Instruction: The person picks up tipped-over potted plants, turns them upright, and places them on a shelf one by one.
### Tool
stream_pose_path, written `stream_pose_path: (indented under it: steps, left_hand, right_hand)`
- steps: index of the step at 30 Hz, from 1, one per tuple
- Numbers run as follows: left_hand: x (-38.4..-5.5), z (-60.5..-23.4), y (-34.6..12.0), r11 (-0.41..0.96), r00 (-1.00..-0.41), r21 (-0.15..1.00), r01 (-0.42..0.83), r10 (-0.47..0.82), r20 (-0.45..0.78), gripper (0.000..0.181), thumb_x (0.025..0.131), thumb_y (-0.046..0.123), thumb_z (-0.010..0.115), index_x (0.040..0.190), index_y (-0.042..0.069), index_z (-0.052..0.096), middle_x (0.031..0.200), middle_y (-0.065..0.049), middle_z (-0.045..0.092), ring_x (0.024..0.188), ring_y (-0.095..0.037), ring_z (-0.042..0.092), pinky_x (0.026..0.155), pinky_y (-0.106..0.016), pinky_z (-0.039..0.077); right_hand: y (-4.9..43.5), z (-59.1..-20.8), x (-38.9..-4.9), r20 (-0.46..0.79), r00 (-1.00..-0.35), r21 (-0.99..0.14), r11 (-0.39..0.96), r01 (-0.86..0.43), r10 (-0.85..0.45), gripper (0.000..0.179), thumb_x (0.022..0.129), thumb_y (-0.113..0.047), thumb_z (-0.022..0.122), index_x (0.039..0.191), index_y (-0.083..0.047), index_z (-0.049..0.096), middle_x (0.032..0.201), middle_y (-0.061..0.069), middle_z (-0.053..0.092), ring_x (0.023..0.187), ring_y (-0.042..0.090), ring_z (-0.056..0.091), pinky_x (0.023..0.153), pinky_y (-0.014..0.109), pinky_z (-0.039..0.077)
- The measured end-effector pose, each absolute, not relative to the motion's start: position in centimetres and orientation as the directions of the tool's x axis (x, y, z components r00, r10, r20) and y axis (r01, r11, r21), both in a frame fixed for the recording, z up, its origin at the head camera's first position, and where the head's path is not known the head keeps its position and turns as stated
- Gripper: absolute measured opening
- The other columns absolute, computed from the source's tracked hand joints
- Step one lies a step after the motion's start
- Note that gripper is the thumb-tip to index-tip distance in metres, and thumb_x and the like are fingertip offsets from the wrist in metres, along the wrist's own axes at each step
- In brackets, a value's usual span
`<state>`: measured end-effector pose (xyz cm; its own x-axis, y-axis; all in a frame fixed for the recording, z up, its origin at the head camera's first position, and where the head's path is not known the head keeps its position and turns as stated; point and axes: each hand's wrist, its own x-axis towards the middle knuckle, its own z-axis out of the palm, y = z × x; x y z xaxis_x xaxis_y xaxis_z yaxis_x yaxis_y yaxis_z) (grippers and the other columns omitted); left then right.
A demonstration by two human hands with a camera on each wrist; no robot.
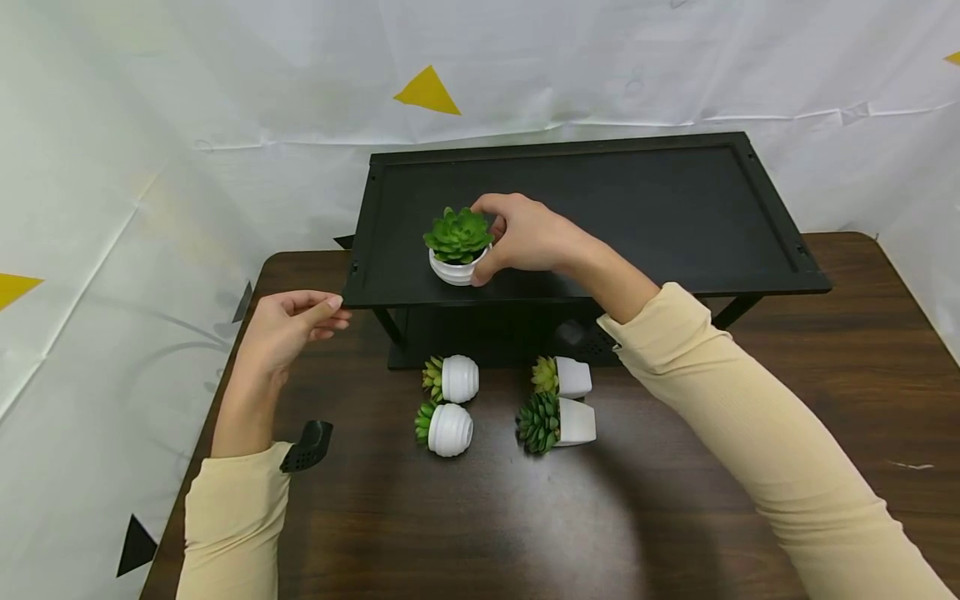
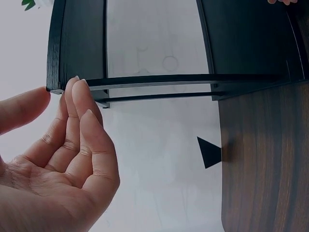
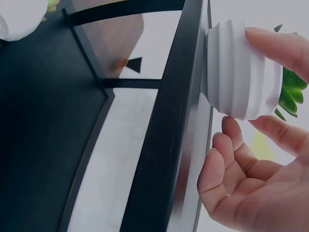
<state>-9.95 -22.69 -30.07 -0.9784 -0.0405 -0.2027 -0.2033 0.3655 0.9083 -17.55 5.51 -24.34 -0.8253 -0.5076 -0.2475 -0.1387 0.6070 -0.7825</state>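
Observation:
My right hand [image 1: 528, 237] grips the white ribbed pot [image 3: 236, 72] of a green succulent [image 1: 457, 237] between thumb and fingers. The pot stands upright over the left part of a black two-tier shelf's top board [image 1: 637, 208], its base right at the surface. Farther left, my left hand [image 1: 296, 325] pinches the shelf's front left corner. In the left wrist view, the thumb lies on one side of that board edge [image 2: 55, 58] and the fingertips on the other.
On the brown table [image 1: 465, 533] in front of the shelf, two succulents in round white pots [image 1: 452, 429] lie on their sides. To their right lie two more in angular white pots [image 1: 576, 422]. White sheeting [image 1: 300, 75] stands behind and at the left.

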Motion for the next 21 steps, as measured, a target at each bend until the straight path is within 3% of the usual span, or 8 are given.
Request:
stream_pose_path:
  steps: [11,21]
  left_hand:
    - [-10.0,-30.1,-22.7,0.363,-0.977,0.907,-0.211,-0.043,-0.21,0.038,0.092,0.023,0.057,0.112,-0.009,0.055,0.076,0.009,0.065,0.073,-0.006,0.063,0.067,-0.018,0.05]
    - [-10.0,-30.1,-22.7,0.365,-0.978,0.908,-0.207,-0.046,-0.204,0.036,0.092,0.022,0.057,0.11,-0.009,0.056,0.076,0.009,0.065,0.073,-0.006,0.063,0.068,-0.019,0.05]
  right_hand:
    - [3.5,-24.5,-17.9,-0.272,-0.809,-0.785,0.606,-0.126,-0.52,0.08,0.072,-0.012,0.076,0.14,-0.014,0.034,0.107,0.012,0.047,0.09,0.025,0.046,0.07,0.034,0.039]
    - [2.8,-24.5,-18.0,-0.265,-0.805,-0.797,0.59,-0.127,-0.531,0.08,0.072,-0.012,0.076,0.14,-0.014,0.034,0.112,0.01,0.049,0.096,0.023,0.048,0.075,0.035,0.043]
